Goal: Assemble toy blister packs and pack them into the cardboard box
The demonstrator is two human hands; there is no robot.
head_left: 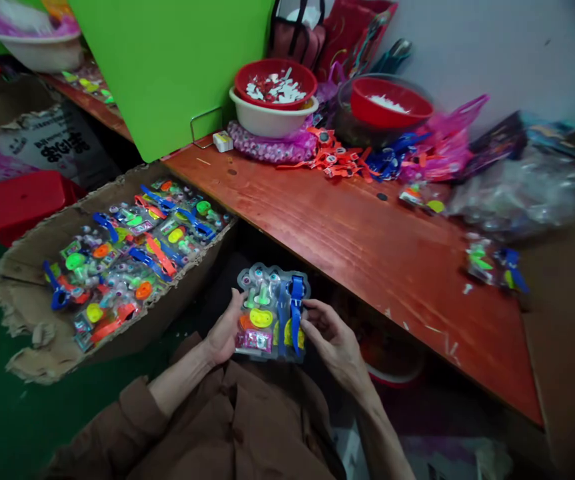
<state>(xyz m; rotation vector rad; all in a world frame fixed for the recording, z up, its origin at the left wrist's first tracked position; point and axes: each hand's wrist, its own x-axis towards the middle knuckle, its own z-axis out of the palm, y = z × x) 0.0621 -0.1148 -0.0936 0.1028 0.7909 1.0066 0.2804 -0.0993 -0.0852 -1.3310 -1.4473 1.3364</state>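
A clear plastic toy pack [270,312] with a blue watch strap, a yellow disc and small parts inside is held over my lap. My left hand [225,330] grips its left edge, fingers curled behind it. My right hand [328,337] pinches its right edge near the blue strap. To the left, a torn cardboard box [32,300] holds several similar filled packs [132,257] with blue and orange straps.
A red wooden table [362,233] runs across the right. On it stand a red bowl in a white bowl [273,100], another red bowl [390,103], loose orange straps [340,160], clear plastic bags [522,190] and small toys [494,267]. A green panel [167,67] stands behind.
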